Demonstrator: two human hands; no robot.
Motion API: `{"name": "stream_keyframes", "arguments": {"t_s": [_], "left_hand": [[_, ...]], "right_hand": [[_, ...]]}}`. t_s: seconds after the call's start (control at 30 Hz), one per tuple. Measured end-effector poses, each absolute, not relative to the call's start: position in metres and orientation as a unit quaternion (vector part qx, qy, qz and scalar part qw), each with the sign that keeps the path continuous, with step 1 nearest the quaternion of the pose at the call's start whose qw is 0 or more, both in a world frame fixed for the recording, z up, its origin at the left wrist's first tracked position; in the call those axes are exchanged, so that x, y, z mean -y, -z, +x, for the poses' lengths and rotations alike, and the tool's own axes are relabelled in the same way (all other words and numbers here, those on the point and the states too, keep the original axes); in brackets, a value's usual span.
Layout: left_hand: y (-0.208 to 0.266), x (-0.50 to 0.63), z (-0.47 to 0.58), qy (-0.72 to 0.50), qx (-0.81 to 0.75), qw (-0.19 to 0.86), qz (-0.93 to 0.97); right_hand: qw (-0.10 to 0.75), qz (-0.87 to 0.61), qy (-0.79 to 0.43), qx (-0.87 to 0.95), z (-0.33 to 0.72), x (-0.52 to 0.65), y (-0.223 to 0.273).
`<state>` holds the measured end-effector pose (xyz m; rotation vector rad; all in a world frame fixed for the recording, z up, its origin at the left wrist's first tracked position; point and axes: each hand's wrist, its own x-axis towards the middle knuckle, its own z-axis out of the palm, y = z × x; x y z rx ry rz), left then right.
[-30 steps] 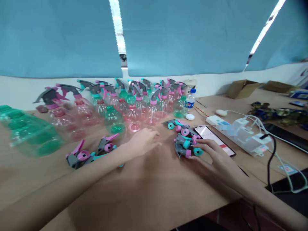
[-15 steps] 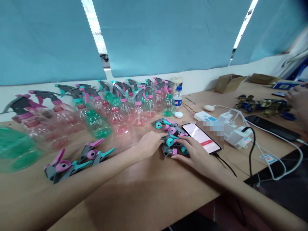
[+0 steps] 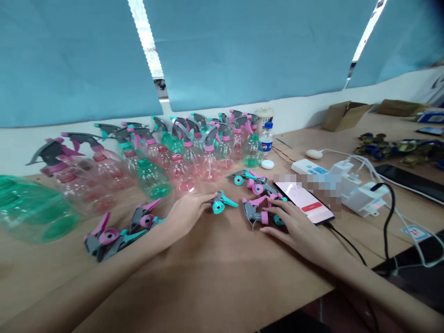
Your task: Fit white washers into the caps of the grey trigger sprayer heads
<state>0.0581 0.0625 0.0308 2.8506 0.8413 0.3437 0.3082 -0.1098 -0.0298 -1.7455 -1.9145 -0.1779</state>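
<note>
My left hand [image 3: 189, 210] is closed around the grey end of a teal-and-grey spray trigger head [image 3: 218, 206], just above the table. Under and beside my right hand [image 3: 298, 226] lie several spray heads; its fingers are spread and touch the pile, and nothing is gripped. A pink-and-grey spray head [image 3: 254, 213] lies by its fingertips. Behind that pile are a pink one [image 3: 258, 187] and a teal one [image 3: 239, 179]. More spray heads [image 3: 110, 236] lie by my left forearm, partly hidden by it.
Pink and green clear bottles [image 3: 154, 178], many with spray heads on, stand along the wall. A green bottle [image 3: 41, 208] is at far left. On the right are a lit phone [image 3: 305, 203], a power strip [image 3: 308, 169] with chargers and cables, and a cardboard box [image 3: 345, 115].
My left hand has drawn a teal spray head leftward out of the pile. My right hand stays over the pile. The view has turned slightly left.
</note>
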Motion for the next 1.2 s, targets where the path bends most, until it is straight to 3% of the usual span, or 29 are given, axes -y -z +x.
{"name": "stream_keyframes", "arguments": {"t_s": [0.2, 0.57, 0.73, 1.07, 1.2], "left_hand": [[-0.03, -0.065, 0.049, -0.065, -0.262, 0.015, 0.963], [-0.023, -0.053, 0.06, -0.075, -0.139, 0.014, 0.987], [-0.029, -0.038, 0.062, -0.098, -0.178, 0.078, 0.976], [-0.023, 0.001, 0.027, -0.269, -0.337, 0.234, 0.872], [-0.016, 0.014, 0.012, -0.285, -0.358, 0.26, 0.85]], "right_hand": [[0.253, -0.65, 0.049, 0.714, 0.305, 0.113, 0.031], [0.252, -0.648, 0.115, 0.709, 0.293, 0.113, 0.034], [0.228, -0.65, 0.127, 0.714, 0.285, 0.109, 0.03], [0.17, -0.689, 0.183, 0.68, 0.282, 0.102, 0.023], [0.198, -0.676, 0.167, 0.69, 0.266, 0.092, 0.008]]}}
